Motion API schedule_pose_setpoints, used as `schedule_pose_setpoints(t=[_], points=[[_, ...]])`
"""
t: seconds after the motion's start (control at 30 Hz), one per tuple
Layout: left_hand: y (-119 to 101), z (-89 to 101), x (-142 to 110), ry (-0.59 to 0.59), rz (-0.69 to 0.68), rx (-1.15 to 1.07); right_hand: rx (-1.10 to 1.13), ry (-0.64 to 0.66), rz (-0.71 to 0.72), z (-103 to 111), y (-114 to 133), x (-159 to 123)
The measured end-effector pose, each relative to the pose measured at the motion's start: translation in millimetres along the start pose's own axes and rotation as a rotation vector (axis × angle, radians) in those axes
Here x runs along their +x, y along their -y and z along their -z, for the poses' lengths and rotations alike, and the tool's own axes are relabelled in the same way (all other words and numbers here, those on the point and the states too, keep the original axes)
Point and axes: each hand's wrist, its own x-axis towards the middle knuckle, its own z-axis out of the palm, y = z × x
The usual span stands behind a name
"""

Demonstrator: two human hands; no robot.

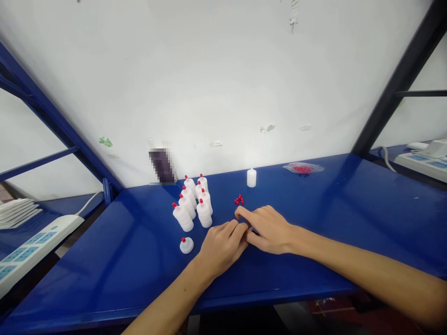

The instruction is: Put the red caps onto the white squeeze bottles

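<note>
My left hand and my right hand meet fingertip to fingertip on the blue table, fingers curled and pinched together over something small that I cannot make out. Just beyond my right fingers lies a small heap of red caps. Left of my hands stand several small white bottles with red tips in a tight group. A white nozzle cap with a red tip lies alone near my left hand. One uncapped white bottle stands by the wall.
A clear plastic bag of red caps lies at the back right by the white wall. White power strips rest on the lower left shelf, another power strip on the right. Dark and blue frame posts flank the table.
</note>
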Motion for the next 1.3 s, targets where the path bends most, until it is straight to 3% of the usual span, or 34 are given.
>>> schedule_pose_setpoints(t=[0.23,0.47,0.57,0.7,0.83,0.9,1.0,1.2,1.3], points=[[-1.0,2.5,-0.9,0.065,-0.021,0.012,0.017,0.014,0.032,1.0,1.6,-0.6],[-9.1,3.0,4.7,0.054,-0.020,-0.050,0.301,-0.003,0.136,0.3,0.1,-5.3],[-17.2,13.7,1.1,0.067,0.013,-0.028,0.383,-0.034,0.187,-3.7,-2.8,-6.3],[-11.2,50.0,-25.3,0.069,0.202,-0.004,0.374,-0.079,0.181,-5.8,-14.2,-1.6],[20.1,91.6,-58.6,0.034,0.482,0.025,0.439,-0.252,-0.035,-8.4,-30.2,8.6],[35.4,102.8,-67.6,0.067,0.602,0.057,0.487,-0.361,-0.098,-10.5,-36.1,11.6],[48.4,104.6,-69.6,0.160,0.646,0.058,0.544,-0.423,-0.075,-12.5,-40.2,10.8],[53.2,89.2,-63.3,0.314,0.609,0.087,0.675,-0.171,0.105,-10.6,-29.4,2.7],[54.0,85.2,-64.6,0.332,0.625,0.108,0.731,-0.074,0.133,-7.8,-18.2,0.3]])
